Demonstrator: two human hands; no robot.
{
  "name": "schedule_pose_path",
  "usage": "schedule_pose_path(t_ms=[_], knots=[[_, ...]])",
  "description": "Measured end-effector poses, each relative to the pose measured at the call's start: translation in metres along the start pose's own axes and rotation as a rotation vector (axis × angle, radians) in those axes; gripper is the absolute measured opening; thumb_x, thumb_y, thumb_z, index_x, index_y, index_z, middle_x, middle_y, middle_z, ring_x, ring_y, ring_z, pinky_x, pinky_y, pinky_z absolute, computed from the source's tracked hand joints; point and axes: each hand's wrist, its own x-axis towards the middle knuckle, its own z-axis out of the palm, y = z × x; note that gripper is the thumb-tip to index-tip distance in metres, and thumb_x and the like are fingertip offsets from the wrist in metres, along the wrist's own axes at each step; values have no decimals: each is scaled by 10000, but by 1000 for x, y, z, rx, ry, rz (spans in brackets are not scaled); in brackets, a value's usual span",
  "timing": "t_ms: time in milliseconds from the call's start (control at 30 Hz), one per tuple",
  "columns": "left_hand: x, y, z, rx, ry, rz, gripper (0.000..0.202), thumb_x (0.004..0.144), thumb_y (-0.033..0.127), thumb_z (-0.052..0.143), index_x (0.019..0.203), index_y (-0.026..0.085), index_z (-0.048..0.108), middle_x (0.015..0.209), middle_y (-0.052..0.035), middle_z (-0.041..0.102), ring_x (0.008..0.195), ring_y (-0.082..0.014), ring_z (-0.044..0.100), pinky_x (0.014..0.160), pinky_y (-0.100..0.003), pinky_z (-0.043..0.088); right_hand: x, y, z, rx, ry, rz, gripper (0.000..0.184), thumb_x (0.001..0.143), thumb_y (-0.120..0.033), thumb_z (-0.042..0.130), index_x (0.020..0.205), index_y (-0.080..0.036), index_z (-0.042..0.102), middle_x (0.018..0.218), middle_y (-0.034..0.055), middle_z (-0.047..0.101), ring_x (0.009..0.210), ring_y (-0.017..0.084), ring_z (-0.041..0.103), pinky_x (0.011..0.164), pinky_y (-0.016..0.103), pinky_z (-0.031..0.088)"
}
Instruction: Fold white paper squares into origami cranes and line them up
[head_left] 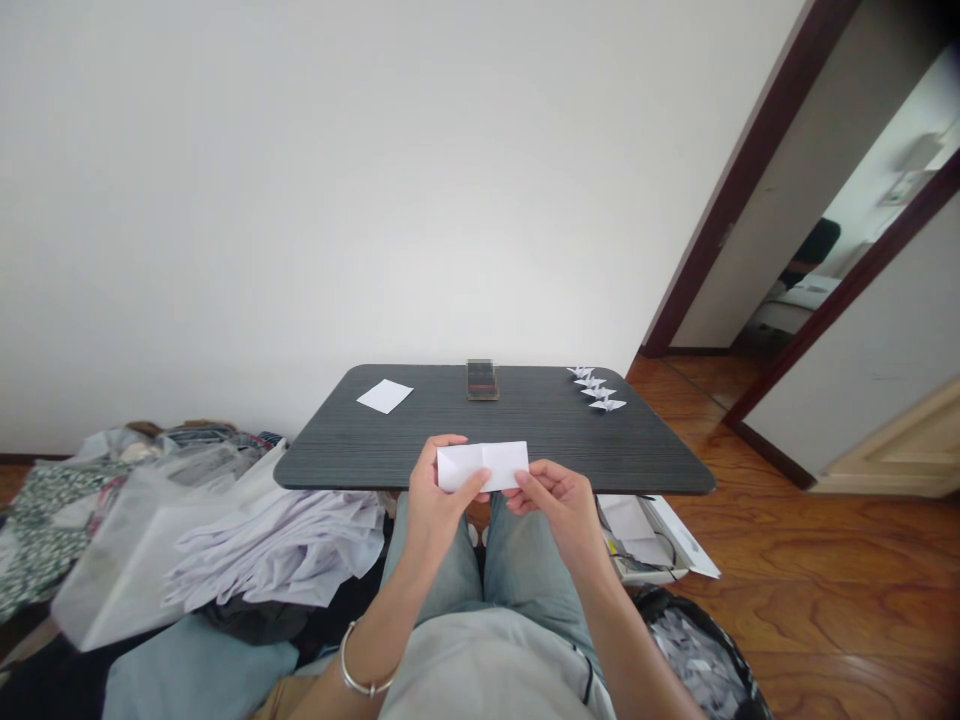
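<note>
A white sheet of paper, folded into a long rectangle with a crease across its middle, is held up just over the table's near edge. My left hand grips its left part, thumb on the front and fingers behind. At the lower right corner, my right hand pinches the paper between thumb and fingers. Farther back on the dark table, a square white sheet lies flat on the left. Several folded paper cranes stand in a row at the right.
A small clear stand sits at the table's back middle. Piled clothes and a plastic bag lie to the left. Right of my legs are an open box and a black bag of paper scraps. A doorway opens at right.
</note>
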Motion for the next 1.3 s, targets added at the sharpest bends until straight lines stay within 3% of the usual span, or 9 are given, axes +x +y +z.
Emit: schedule_pose_path(t_ms=[400, 600, 867, 1133, 1300], knots=[[3, -5, 1, -8, 11, 11, 361, 588, 252, 731, 851, 173, 497, 725, 33, 530, 579, -98, 544, 422, -201, 525, 0, 1, -1, -31, -5, -19, 294, 653, -430, 725, 663, -149, 636, 582, 46, 704, 488, 157, 653, 503, 246, 543], [3, -6, 1, -7, 28, 10, 365, 580, 265, 729, 850, 171, 502, 728, 31, 527, 596, -106, 548, 443, -207, 526, 0, 6, -2, -30, 17, -49, 330, 697, -395, 705, 914, -159, 629, 622, 25, 721, 532, 162, 670, 525, 244, 548], [5, -6, 0, 36, 30, 17, 372, 578, 254, 727, 868, 181, 506, 710, 37, 535, 603, -114, 542, 475, -225, 530, 1, 5, 0, -112, -72, 16, 347, 697, -471, 671, 594, -152, 583, 584, 57, 709, 456, 130, 628, 463, 215, 510], [6, -5, -1, 65, 33, 34, 406, 586, 233, 721, 943, 182, 534, 703, 31, 549, 594, -119, 547, 485, -218, 510, 0, 5, 0, -92, -81, 47, 352, 701, -477, 661, 595, -158, 558, 564, 57, 703, 431, 130, 620, 429, 208, 493], [5, -5, -1, 88, 6, 40, 418, 597, 230, 714, 970, 179, 533, 695, 35, 544, 578, -108, 536, 483, -207, 502, 2, 7, 2, -79, -132, 73, 295, 661, -420, 707, 701, -135, 642, 536, 31, 686, 404, 113, 600, 419, 198, 488]])
